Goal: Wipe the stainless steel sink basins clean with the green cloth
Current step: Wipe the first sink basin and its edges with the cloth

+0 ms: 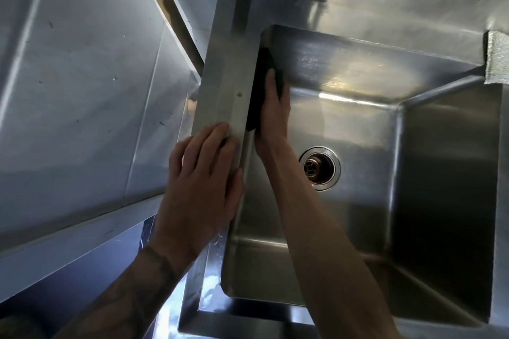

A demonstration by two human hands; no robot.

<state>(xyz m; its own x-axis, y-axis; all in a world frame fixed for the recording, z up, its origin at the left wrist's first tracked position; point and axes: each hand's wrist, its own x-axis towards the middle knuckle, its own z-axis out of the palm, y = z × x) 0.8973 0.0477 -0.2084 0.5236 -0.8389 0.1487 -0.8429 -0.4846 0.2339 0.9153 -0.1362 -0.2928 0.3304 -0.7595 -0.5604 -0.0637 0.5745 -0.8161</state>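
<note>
My right hand presses the cloth flat against the basin's left wall, just under the rim, fingers straight and together. My left hand lies on that rim nearer me, fingers extended, holding nothing.

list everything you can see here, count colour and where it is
sink basin: one, stainless steel, fills the right of the view
drain: one, steel ring with a coppery centre, in the basin floor
rim ledge: one, steel, along the basin's left edge
spot: one, yellow-brown, on the ledge
green cloth: one, dark green, against the basin's left wall
grey textured pad: one, grey, on the rim at the far right
wall panel: one, grey metal, left of the sink
left hand: flat on the ledge
right hand: presses the cloth to the wall
</note>
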